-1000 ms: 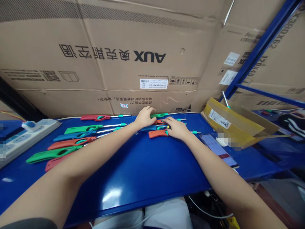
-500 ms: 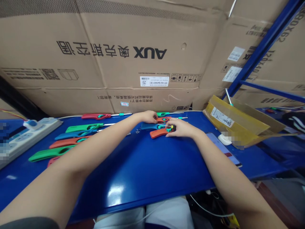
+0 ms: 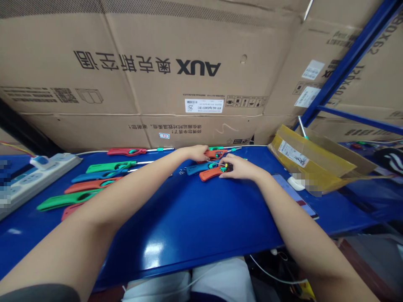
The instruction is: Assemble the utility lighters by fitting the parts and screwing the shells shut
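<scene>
Person wears a dark grey sleeve [image 3: 40, 292] with rounded hem on left arm; left hand [image 3: 199, 152] and right hand [image 3: 242, 168] bare. Legwear [image 3: 222, 279]: pale grey, creased.

On the left of the counter [image 3: 189, 222] we see a power strip [image 3: 27, 184], a plug [image 3: 40, 162] in it. Cardboard [image 3: 126, 92] stands behind. To our right, a phone [image 3: 294, 196] lies near an open box [image 3: 321, 162].

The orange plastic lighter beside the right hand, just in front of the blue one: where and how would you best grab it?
Probably pinch the orange lighter's broad handle near its left end, coming from the person's side. That end sticks out uncovered; the blue plastic lighter lies close along the far side, and the right hand hides the other end.
</scene>
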Action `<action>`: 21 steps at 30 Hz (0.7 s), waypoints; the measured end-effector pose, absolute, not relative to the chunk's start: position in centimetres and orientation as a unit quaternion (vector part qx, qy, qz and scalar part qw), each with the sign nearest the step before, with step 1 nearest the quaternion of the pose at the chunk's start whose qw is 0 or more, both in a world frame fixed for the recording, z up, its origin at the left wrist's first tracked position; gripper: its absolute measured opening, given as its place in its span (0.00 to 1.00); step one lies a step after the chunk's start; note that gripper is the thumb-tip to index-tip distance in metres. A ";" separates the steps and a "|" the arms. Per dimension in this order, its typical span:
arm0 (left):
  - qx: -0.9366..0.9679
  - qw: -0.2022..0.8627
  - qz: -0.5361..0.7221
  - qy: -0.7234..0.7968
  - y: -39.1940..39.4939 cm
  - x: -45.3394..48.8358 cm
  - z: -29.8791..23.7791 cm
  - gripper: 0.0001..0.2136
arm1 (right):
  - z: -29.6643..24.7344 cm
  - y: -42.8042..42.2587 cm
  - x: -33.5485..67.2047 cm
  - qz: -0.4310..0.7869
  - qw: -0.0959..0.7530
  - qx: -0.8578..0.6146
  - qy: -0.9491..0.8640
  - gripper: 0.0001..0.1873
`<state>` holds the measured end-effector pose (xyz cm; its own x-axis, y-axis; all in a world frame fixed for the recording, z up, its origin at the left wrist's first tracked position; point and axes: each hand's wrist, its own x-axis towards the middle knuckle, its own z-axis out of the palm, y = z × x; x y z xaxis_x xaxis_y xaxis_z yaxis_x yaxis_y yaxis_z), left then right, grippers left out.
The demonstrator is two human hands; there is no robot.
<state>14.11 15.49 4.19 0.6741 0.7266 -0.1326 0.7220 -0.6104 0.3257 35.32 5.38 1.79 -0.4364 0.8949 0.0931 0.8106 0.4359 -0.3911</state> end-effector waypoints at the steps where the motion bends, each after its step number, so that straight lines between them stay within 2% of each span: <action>1: 0.893 0.188 -0.004 0.408 15.4 14.2 4.4 0.17 | 1.8 5.4 35.3 0.145 0.144 -0.511 -0.835 0.18; 7: 0.869 0.255 -0.002 0.424 14.6 13.3 6.2 0.17 | 1.5 5.6 35.6 0.137 0.140 -0.510 -0.837 0.18; 15: 0.845 0.280 0.064 0.451 12.4 7.3 8.0 0.15 | 1.2 6.0 36.0 0.123 0.139 -0.516 -0.836 0.19; 21: 0.810 0.305 0.090 0.492 6.2 1.2 7.3 0.22 | 1.4 6.2 36.2 0.109 0.127 -0.516 -0.840 0.19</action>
